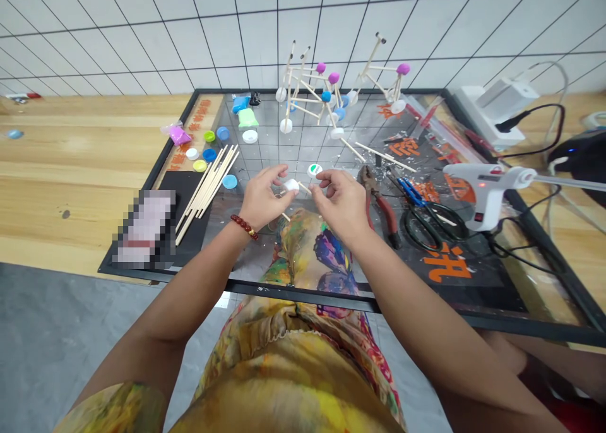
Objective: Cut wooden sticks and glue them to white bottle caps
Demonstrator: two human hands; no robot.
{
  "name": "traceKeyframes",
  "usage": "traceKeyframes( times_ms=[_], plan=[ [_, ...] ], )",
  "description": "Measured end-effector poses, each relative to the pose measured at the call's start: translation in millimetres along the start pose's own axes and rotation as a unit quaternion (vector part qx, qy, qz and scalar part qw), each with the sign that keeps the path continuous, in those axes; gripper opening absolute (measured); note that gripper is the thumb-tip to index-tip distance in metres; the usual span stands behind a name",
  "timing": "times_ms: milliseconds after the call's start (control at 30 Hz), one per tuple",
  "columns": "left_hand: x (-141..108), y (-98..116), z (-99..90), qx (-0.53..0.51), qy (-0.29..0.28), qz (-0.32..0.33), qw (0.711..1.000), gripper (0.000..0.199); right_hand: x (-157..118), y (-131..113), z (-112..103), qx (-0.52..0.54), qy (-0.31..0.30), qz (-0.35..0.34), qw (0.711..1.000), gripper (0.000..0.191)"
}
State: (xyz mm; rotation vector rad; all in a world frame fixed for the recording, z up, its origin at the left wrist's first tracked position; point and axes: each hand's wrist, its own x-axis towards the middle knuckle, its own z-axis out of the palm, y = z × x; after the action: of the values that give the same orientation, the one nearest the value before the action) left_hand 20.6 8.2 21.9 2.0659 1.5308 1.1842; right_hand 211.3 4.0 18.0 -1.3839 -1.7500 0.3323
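Note:
Between the thumb and fingers of my left hand (266,196), which wears a red bead bracelet (244,227), is a small white cap (291,185). A thin stick (286,216) shows just below that hand. My right hand (339,199) pinches a short wooden stick (305,188), its left end close to the white cap; whether they touch is unclear. A round white lid with a green mark (315,170) lies just beyond my right fingertips. Wooden sticks (208,187) lie in a bunch left of my left hand, near a blue cap (230,181).
Stick structures with coloured balls (312,95) stand at the back. Pliers (379,206), scissors (421,212) and a white glue gun (490,190) with cables lie at the right. Coloured caps and clay packets (247,118) are at the back left. Part of another person shows at lower right.

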Motion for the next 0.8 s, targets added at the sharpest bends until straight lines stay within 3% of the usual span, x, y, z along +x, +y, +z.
traceKeyframes(
  times_ms=[133, 233, 400, 533, 633, 733, 800],
  plan=[
    [3, -8, -1.4, -0.026, 0.093, 0.04, 0.994, 0.025, -3, -8, -11, 0.042, 0.075, -0.069, 0.994, 0.018],
    [6, -10, -4.8, -0.053, 0.146, 0.027, 0.988, 0.007, -10, -16, -16, 0.043, 0.063, -0.116, 0.99, 0.02],
    [9, -8, -8.8, -0.153, 0.182, -0.044, 0.97, 0.031, -19, -21, -16, 0.025, 0.037, -0.187, 0.981, 0.026],
    [6, -5, -6.6, -0.203, 0.181, -0.065, 0.96, 0.047, -23, -24, -17, 0.028, -0.003, -0.277, 0.96, 0.027],
    [-1, -1, -2.1, -0.209, 0.147, -0.075, 0.964, 0.052, -28, -28, -16, 0.031, -0.037, -0.342, 0.938, 0.031],
    [-5, 2, -2.2, -0.166, 0.112, -0.054, 0.978, 0.044, -33, -32, -11, 0.029, -0.056, -0.393, 0.918, 0.036],
    [-5, 2, -10.9, -0.073, 0.096, -0.009, 0.993, 0.031, -35, -33, -8, 0.028, -0.065, -0.405, 0.912, 0.038]
  ],
)
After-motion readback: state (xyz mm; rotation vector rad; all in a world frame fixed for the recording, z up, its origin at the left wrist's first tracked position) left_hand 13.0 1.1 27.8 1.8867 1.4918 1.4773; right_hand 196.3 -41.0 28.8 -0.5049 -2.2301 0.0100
